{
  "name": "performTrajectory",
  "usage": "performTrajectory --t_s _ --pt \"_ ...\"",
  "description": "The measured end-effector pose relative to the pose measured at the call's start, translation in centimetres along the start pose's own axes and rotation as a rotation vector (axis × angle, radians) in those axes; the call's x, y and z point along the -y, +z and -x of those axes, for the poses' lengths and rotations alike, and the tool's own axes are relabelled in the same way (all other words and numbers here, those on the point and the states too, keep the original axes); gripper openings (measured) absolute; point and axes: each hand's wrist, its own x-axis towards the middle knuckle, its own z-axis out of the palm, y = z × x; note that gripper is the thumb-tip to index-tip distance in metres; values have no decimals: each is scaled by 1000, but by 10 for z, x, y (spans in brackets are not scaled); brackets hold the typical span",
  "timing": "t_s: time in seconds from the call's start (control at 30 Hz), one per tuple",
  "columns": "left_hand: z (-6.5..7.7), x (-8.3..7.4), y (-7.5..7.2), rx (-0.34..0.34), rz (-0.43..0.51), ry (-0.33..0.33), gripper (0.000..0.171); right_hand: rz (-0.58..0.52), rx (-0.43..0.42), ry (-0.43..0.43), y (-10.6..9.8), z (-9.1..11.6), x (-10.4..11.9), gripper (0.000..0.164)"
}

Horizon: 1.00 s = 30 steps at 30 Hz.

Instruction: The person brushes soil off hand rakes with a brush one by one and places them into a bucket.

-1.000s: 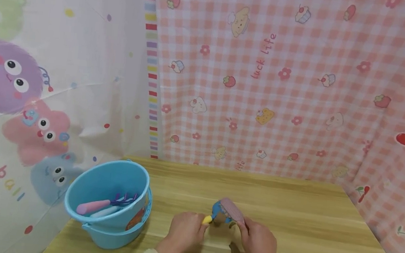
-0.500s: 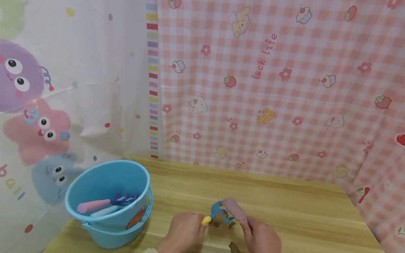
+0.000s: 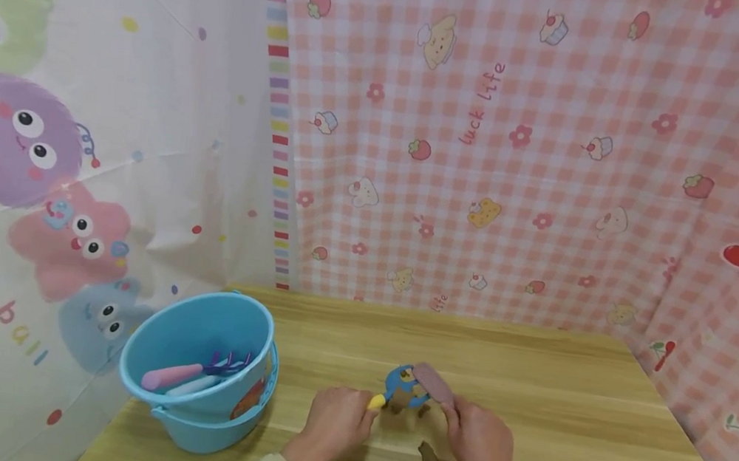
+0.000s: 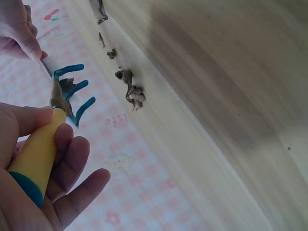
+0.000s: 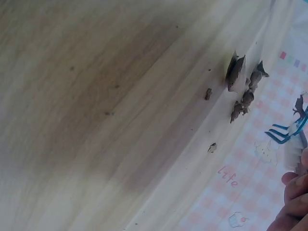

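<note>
My left hand [image 3: 336, 422] grips the yellow handle of a small hand rake [image 4: 37, 151] with blue tines. Brown, mud-like clumps cling to the rake head. My right hand [image 3: 482, 443] holds a pinkish-purple brush [image 3: 433, 383] by its handle, the brush lying against the far right part of the rake head. In the right wrist view, pale bristles show beneath the tines. Below the rake, crumbly brown pieces [image 4: 132, 91] are scattered on the wooden table. A larger brown flake [image 3: 428, 459] lies between the hands, nearer the front edge.
A light blue bucket [image 3: 197, 425] stands at the table's left. Inside it are a pink-handled purple fork tool [image 3: 171, 377] and a pale blue tool. A white cartoon curtain [image 3: 175, 167] and a pink checked one [image 3: 455, 172] surround the wooden table [image 3: 567, 398]. Small crumbs dot its surface.
The brush has shifted slightly right along the rake head, uncovering more of the blue tines and brown clumps. My right hand moved a little right with it; my left hand stays nearly in place.
</note>
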Motion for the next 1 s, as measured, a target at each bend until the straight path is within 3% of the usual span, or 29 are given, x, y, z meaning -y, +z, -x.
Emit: performTrajectory --t_s 0.17,0.27,0.73,1.0 --pt "-2 1 -2 41 16 -27 25 -58 5 -9 -7 3 3 18" --pt "-3 3 -4 31 19 -31 25 -73 33 -36 -10 4 7 22" --pt "0 4 -1 -16 16 3 31 27 -18 -97 2 1 4 15" --pt "2 2 0 41 41 -12 30 53 -30 -50 4 -1 -5 14"
